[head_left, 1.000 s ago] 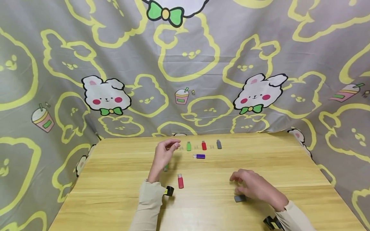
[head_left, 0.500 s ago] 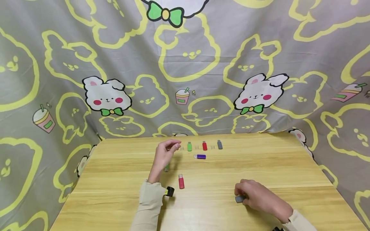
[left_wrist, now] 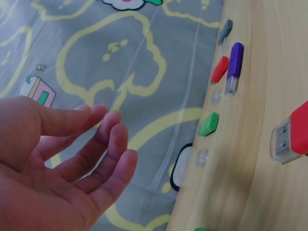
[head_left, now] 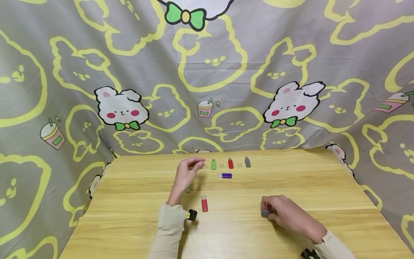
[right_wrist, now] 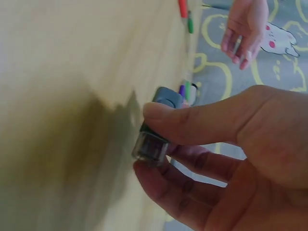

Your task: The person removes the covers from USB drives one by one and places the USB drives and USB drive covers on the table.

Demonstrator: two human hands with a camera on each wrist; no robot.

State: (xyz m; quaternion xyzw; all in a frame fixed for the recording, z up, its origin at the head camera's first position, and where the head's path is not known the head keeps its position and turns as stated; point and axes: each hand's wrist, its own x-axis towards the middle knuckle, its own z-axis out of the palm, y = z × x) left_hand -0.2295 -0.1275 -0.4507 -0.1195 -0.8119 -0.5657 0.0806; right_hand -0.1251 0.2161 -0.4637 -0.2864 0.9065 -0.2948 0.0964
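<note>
My right hand [head_left: 288, 215] pinches a grey USB flash drive [right_wrist: 167, 96] between thumb and fingers; a clear cap [right_wrist: 150, 148] covers its connector end. In the right wrist view the drive is held off the wooden table, its shadow falling beside it. My left hand [head_left: 185, 176] hovers above the table with fingers loosely bent and nothing in them. Below its wrist lies a green flash drive [head_left: 188, 189], partly hidden by the arm. A red flash drive [head_left: 204, 204] with a clear cap lies nearer, right of the left sleeve.
Along the table's back stand out a green [head_left: 213, 164], a red [head_left: 230, 163] and a grey flash drive [head_left: 247, 162], with small clear caps [head_left: 221, 165] between them. A purple flash drive [head_left: 227, 176] lies crosswise in front. A patterned curtain [head_left: 226, 82] hangs behind the table [head_left: 233, 230].
My right hand has come down onto the grey flash drive, pinched it and lifted it slightly away from me. My left hand has kept nearly the same place.
</note>
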